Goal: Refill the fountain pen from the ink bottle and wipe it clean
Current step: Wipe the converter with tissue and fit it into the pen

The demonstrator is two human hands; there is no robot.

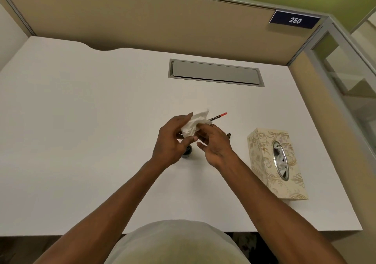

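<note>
My left hand [173, 139] grips a crumpled white tissue [194, 124] above the white desk [81, 121]. The tissue is wrapped round the front of the fountain pen [218, 116], whose thin dark shaft with an orange-red end sticks out to the upper right. My right hand [215, 143] holds the pen just behind the tissue. The nib is hidden inside the tissue. The dark ink bottle [187, 152] stands on the desk directly under my hands, mostly covered by my left hand.
A floral tissue box [264, 162] lies to the right near the desk's edge. A small dark object [229, 135], perhaps the pen cap, peeks out behind my right hand. A grey cable hatch [215, 72] sits at the back, below the partition wall.
</note>
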